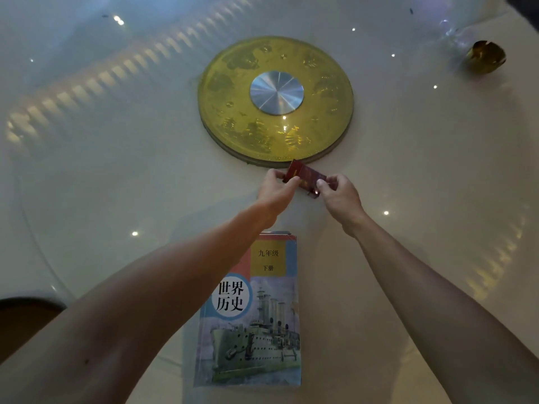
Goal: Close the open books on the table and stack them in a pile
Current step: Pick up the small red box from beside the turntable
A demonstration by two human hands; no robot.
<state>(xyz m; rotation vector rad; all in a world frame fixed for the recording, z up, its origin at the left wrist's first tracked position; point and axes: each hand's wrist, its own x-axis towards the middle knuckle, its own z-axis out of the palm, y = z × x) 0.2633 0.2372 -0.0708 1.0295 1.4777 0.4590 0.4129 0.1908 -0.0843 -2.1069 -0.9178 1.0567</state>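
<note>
A closed textbook [256, 316] with a warship on its cover lies flat on the white table, close to me, between my forearms. It seems to rest on another book whose edge shows at its top. Farther out, both hands grip a small dark red book [306, 176] just above the table. My left hand [277, 189] pinches its left end and my right hand [339, 193] pinches its right end. The little red book sits just in front of the gold disc, and I cannot tell whether it is open or closed.
A large round gold disc [233, 112] with a silver hub [277, 93] sits at the table's centre. A gold-brown crumpled object [485, 56] lies at the far right. The glossy table [116, 170] shows light reflections. A dark curved edge [26, 313] appears at lower left.
</note>
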